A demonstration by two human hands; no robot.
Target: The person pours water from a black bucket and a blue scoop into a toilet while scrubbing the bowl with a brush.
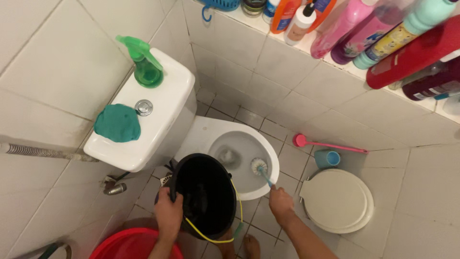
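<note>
My left hand (168, 214) grips the rim of a black bucket (205, 192) with a yellow handle, held tilted over the near edge of the white toilet bowl (268, 151). My right hand (281, 202) holds the thin blue handle of a toilet brush (260, 167). Its white bristle head rests inside the bowl on the right side. The bowl has no seat on it.
A green spray bottle (145, 67) and a teal cloth (117, 123) sit on the cistern (158, 124). A detached white toilet seat (338, 201), a blue cup (328, 158) and a pink-handled brush (326, 145) lie on the tiled floor at right. A red basin (129, 244) is near my feet. Bottles line the wall ledge.
</note>
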